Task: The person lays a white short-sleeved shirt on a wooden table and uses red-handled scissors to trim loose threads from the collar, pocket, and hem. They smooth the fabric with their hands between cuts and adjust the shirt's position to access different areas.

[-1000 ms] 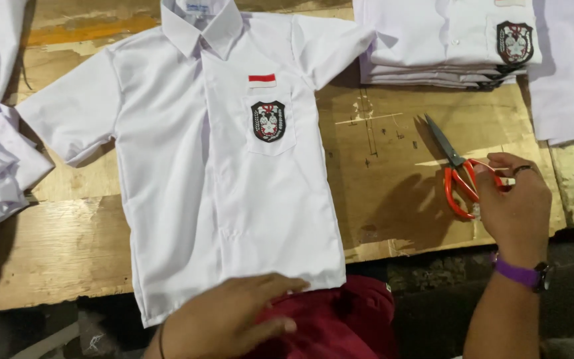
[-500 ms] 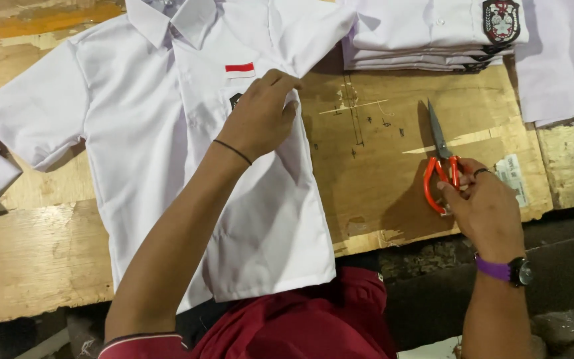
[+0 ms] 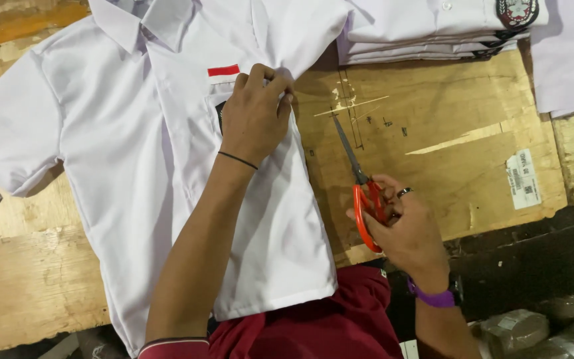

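From the head camera, a worn plywood table (image 3: 446, 113) carries a white shirt (image 3: 101, 166) spread flat and a stack of folded shirts (image 3: 433, 30) at the far edge. The left hand (image 3: 255, 113) pinches the shirt near its pocket. The right hand (image 3: 403, 229) grips orange-handled scissors (image 3: 360, 183), blades closed, just beside the shirt's edge.
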